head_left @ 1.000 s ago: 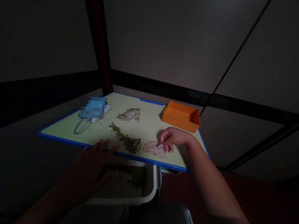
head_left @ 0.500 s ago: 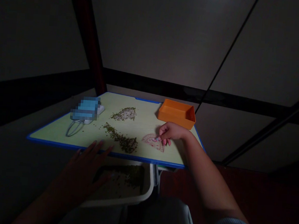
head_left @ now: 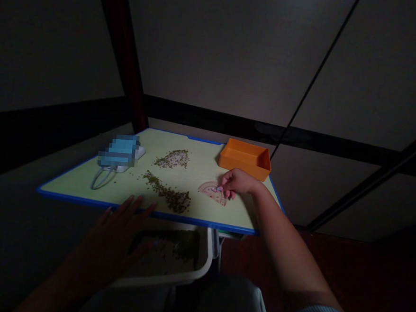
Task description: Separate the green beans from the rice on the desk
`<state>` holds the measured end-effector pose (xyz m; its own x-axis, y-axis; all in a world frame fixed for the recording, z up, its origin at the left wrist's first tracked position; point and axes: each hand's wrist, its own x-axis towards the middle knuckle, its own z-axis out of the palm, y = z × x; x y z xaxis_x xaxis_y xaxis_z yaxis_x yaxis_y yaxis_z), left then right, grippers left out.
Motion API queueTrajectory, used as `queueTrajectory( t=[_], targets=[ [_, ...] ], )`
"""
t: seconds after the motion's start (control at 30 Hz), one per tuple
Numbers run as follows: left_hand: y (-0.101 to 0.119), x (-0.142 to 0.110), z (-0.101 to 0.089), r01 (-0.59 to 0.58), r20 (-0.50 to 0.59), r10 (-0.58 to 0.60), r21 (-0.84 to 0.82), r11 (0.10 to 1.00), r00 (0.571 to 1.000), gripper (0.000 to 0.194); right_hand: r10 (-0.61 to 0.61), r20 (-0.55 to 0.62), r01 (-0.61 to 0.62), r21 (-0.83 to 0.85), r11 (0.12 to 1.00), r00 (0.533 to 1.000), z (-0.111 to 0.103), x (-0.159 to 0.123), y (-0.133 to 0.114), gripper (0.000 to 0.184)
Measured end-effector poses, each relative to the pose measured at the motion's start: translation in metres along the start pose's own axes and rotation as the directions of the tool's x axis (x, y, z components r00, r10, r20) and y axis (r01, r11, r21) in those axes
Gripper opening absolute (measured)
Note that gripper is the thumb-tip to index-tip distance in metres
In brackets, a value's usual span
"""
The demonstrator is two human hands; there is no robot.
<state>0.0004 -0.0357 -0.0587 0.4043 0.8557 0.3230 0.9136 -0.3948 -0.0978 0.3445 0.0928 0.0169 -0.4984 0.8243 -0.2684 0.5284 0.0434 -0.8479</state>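
My right hand (head_left: 232, 183) pinches a pinkish, see-through protractor (head_left: 213, 191) by its edge, low over the right part of the pale board (head_left: 120, 188). Left of the protractor lies a pile of dark and greenish grains (head_left: 176, 199), with a thin trail running up and left. Another pile of small grains and pale bits (head_left: 174, 158) sits farther back. My left hand (head_left: 124, 226) spreads its fingers at the board's near edge, over a white-rimmed tub, and holds nothing.
An orange box (head_left: 245, 159) stands open at the back right of the board. At the left is a blurred-out blue item (head_left: 119, 150) on a white base with a looped cord. The white tub (head_left: 205, 265) below the near edge holds dark grains.
The protractor in my right hand has shifted slightly up and left, and its tilt has altered a little. My left hand stays in about the same place.
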Motion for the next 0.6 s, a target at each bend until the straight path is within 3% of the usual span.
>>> queueTrajectory(
  t=[0.33,0.47,0.6],
  targets=[
    [0.001,-0.002,0.003,-0.010,-0.019,0.010,0.017,1.000,1.000,0.069,-0.172,-0.147,0.143,-0.190,0.971,0.974,0.014,0.006,-0.004,0.011],
    [0.001,-0.002,0.005,-0.011,-0.016,0.011,0.023,1.000,1.000,0.070,-0.314,-0.272,0.213,-0.345,0.914,0.910,0.024,0.012,-0.006,0.015],
    [0.001,-0.001,0.006,-0.006,-0.022,0.006,0.016,1.000,1.000,0.070,-0.388,-0.332,0.191,-0.496,0.847,0.859,0.038,0.019,-0.009,0.020]
  ],
)
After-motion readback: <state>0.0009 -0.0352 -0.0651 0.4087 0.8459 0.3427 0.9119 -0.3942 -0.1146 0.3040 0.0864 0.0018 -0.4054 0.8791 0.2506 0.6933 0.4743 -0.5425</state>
